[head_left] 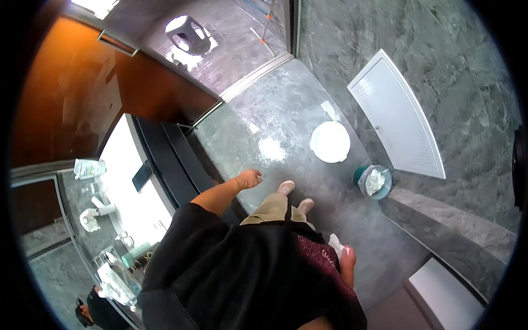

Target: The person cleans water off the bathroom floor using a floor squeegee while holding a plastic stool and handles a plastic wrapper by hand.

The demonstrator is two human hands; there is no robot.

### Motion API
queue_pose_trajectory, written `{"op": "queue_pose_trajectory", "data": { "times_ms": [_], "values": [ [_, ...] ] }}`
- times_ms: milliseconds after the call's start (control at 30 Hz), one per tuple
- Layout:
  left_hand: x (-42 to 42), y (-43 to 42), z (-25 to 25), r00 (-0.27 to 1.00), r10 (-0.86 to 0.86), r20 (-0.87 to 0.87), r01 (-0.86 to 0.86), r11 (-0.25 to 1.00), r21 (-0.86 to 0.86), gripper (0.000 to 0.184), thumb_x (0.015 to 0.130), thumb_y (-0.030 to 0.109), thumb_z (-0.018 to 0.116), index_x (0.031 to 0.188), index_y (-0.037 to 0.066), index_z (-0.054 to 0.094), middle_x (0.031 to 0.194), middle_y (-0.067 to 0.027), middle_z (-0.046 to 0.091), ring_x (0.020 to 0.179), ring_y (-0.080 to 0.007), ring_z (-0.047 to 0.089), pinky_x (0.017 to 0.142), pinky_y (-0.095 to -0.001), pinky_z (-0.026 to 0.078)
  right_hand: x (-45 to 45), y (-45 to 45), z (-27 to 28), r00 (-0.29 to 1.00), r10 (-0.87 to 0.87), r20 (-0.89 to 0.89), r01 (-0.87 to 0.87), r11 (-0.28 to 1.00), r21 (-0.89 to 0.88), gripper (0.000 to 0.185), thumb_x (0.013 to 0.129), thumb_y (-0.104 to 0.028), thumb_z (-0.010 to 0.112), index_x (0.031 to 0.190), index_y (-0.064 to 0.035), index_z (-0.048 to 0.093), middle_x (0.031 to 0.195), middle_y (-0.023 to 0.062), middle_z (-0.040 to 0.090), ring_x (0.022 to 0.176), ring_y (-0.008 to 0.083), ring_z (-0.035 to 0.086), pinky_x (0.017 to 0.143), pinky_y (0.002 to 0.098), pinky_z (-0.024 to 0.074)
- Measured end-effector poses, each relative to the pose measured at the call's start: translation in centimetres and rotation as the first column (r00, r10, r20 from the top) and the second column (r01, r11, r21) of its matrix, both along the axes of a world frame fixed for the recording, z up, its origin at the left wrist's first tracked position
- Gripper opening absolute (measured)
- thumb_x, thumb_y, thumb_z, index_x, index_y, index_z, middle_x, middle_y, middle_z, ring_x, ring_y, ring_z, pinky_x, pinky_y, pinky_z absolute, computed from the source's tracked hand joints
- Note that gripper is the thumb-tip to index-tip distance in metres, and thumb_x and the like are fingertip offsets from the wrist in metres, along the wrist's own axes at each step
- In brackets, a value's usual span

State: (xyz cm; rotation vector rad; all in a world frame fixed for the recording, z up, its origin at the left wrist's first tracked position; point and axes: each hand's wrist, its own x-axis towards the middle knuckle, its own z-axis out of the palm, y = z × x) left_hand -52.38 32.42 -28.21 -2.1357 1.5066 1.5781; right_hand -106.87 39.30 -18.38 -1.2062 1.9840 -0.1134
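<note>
Hands were apart: the right hand [348, 260] gripped crumpled white tissue [335, 242] beside the patterned maroon fabric [318, 254]; the left hand [251, 178] curled, its contents unclear. Loosened fingers could have dropped the tissue; the glossy grey floor [234, 129] risked a slip.

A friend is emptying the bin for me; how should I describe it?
Find the pale perforated panel by the grey wall. Close to it stands the bin, round and bag-lined. Unlike the white bucket nearby, it is blue-green and holds crumpled white waste.
</note>
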Motion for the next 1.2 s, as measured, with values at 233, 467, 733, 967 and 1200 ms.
{"op": "queue_pose_trajectory", "data": {
  "times_ms": [233,467,733,967,1200],
  "values": [
    [-6.5,-2.3,6.2,0.856,0.445,-0.262,-0.491,0.858,-0.148,0.038,0.082,0.032,0.052,0.11,0.006,0.053,0.099,-0.0133,0.06,0.09,-0.0235,0.057,0.078,-0.0319,0.045,3.4,-11.9,1.3,0.921,0.36,-0.145,-0.379,0.917,-0.128,0.026,0.078,-0.02,0.051,0.099,-0.0064,0.058,0.1,0.0183,0.056,0.094,0.0325,0.053,0.083,0.0388,0.0405],
    [-10.9,-9.7,15.9,0.413,0.698,-0.585,-0.666,0.67,0.328,0.054,0.083,0.036,0.053,0.128,0.012,0.034,0.113,-0.0048,0.05,0.098,-0.0176,0.05,0.078,-0.0318,0.044,18.8,-24.0,4.7,0.784,0.471,0.405,-0.388,0.88,-0.273,0.03,0.075,-0.011,0.055,0.105,-0.0037,0.056,0.099,0.0124,0.059,0.092,0.0197,0.055,0.081,0.0293,0.042],
    [-1.2,-17.2,16.1,-0.175,0.703,-0.689,-0.858,0.235,0.457,0.046,0.086,0.04,0.046,0.118,0.007,0.039,0.107,-0.0084,0.049,0.094,-0.0164,0.049,0.075,-0.0327,0.044,41.7,-30.5,11.4,0.286,0.776,0.562,-0.717,0.562,-0.412,0.029,0.08,-0.011,0.054,0.107,-0.0025,0.053,0.098,0.0075,0.059,0.087,0.0127,0.055,0.075,0.0254,0.0436],
    [16.2,-17.6,14.7,-0.259,0.743,-0.617,-0.964,-0.16,0.212,0.021,0.084,0.026,0.053,0.081,0.005,0.055,0.07,-0.0055,0.059,0.058,-0.0145,0.056,0.052,-0.0291,0.045,50.8,-40.4,8.7,0.368,0.772,0.518,-0.758,0.572,-0.313,0.025,0.081,-0.017,0.054,0.102,-0.0047,0.058,0.092,0.0089,0.06,0.085,0.0158,0.058,0.074,0.0263,0.0448],
    [26.6,-11.0,2.8,-0.176,0.972,-0.155,-0.972,-0.196,-0.128,0.018,0.073,0.002,0.053,0.089,0.011,0.052,0.075,-0.0059,0.054,0.063,-0.0165,0.053,0.054,-0.0308,0.046,48.7,-51.6,2.0,0.462,0.887,-0.01,-0.872,0.452,-0.186,0.023,0.073,-0.018,0.057,0.094,-0.0064,0.059,0.088,0.0136,0.058,0.084,0.0299,0.055,0.076,0.0372,0.0441]
  ]
}}
